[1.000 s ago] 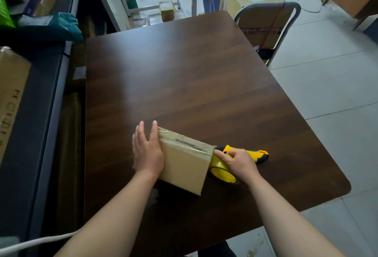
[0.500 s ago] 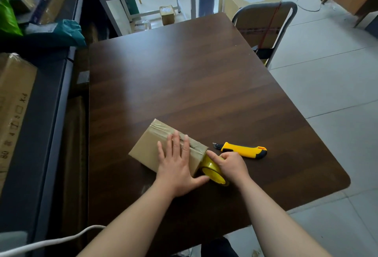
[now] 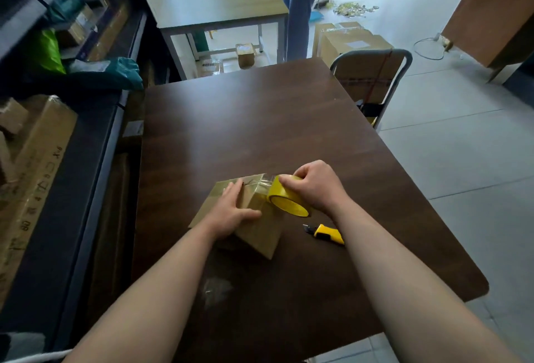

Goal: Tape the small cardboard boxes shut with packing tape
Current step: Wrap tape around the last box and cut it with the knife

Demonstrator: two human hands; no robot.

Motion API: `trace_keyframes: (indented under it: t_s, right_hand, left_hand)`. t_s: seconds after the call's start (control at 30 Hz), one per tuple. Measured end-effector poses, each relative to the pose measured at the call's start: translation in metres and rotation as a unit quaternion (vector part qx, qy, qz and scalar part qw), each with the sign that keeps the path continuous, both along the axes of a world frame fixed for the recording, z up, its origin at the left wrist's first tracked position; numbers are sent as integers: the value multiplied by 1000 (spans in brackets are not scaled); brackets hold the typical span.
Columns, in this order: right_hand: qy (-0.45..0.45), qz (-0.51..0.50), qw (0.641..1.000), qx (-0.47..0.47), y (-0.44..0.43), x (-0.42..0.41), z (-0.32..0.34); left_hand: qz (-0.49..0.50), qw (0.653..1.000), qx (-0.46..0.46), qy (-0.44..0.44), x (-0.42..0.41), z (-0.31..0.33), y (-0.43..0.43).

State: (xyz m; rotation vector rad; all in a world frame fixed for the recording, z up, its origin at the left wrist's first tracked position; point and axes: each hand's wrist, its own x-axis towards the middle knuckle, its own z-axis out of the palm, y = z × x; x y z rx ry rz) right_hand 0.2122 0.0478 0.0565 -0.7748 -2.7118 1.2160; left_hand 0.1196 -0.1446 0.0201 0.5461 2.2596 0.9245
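Observation:
A small cardboard box (image 3: pixel 257 232) lies on the dark wooden table (image 3: pixel 260 120), near its front. My left hand (image 3: pixel 231 209) rests flat on the box's top with straight fingers and the thumb spread to the right. My right hand (image 3: pixel 316 186) grips a yellow roll of packing tape (image 3: pixel 287 199) at the box's far right corner. A short strip of clear tape (image 3: pixel 264 179) runs from the roll onto the top edge of the box.
A yellow utility knife (image 3: pixel 326 235) lies on the table just right of the box. A chair (image 3: pixel 372 79) with a carton stands at the table's far right. Shelves with cartons (image 3: pixel 37 160) line the left. A person (image 3: pixel 300 1) stands beyond a second table (image 3: pixel 219 1).
My right hand has lifted the tape roll from the box's near side up to its far right corner. The box has turned, and the left hand has stayed on top. The knife now lies nearer me.

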Motion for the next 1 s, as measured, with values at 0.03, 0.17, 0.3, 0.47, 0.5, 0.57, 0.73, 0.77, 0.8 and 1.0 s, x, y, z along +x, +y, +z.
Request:
trace_keyframes:
  t_s: [0.03,0.17,0.3,0.47,0.5,0.57,0.73,0.77,0.8,1.0]
  right_hand:
    - [-1,6,1000,4,-2,-5,3]
    - [-21,23,999,7,-7,-23,12]
    - [-42,12,999,28,2,-25,14]
    - [-63,11,998,7,1,-28,-2]
    - [-63,6,998,-1,-1,-31,-5]
    - [-62,-2,998,-16,-3,-35,-8]
    - [-75,1,997,-4,-12,-40,-20]
    - [-74,-2,997,-9,-14,-41,-22]
    - [-76,-2,997,-9,-17,-43,-24]
    - [-82,-4,997,-7,-21,-52,-35]
  left_hand:
    - [12,999,20,-24,-4,1,-3]
    - [52,991,76,-99,-17,0,-14]
    - [172,953,174,-179,-36,4,-29]
    - [185,928,200,-254,-57,1,-49]
    - [189,924,205,-261,-59,0,-53]
    - [189,921,212,-268,-64,-2,-58]
    - [207,911,219,-282,-64,6,-62]
    - [206,912,219,-279,-64,8,-62]
    - [202,914,218,-276,-64,10,-63]
    - [200,917,219,-268,-69,11,-68]
